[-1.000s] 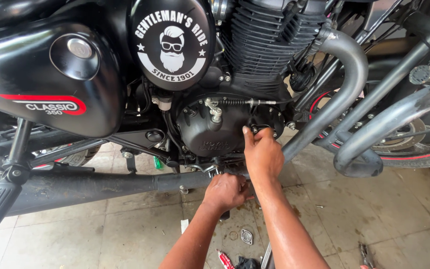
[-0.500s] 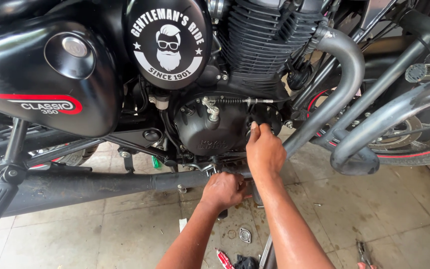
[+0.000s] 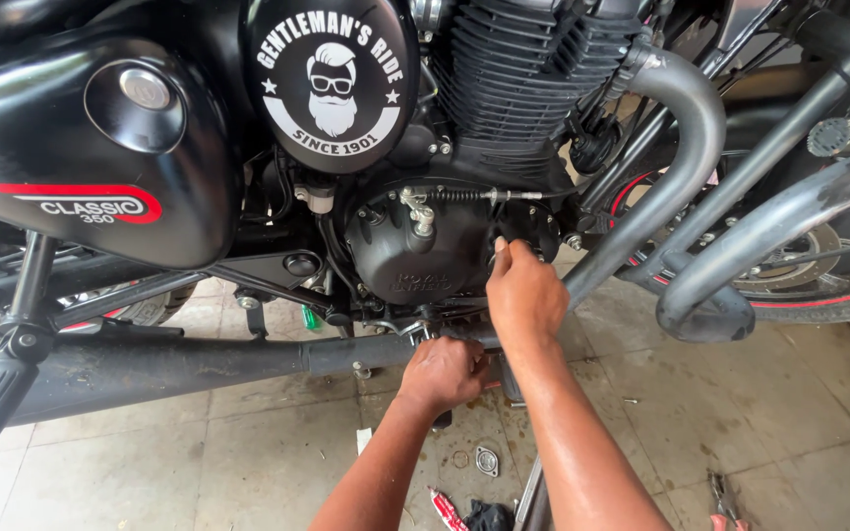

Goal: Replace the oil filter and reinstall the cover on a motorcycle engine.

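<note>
Right hand (image 3: pixel 525 290) is pressed up against the black engine case (image 3: pixel 425 256), fingers curled (can't tell around what), left hand (image 3: pixel 445 372) fisted underneath.

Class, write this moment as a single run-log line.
left hand: gripping under engine case | right hand: fingers at case edge | exhaust pipe: below | floor: small metal plate

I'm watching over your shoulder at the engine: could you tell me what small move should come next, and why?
Probably a short steady turn with the left hand, while the right hand braces. The left hand is closed around something under the black engine cover, hidden by its fingers, and the right hand presses on the cover's edge beside the grey exhaust pipe.
</note>
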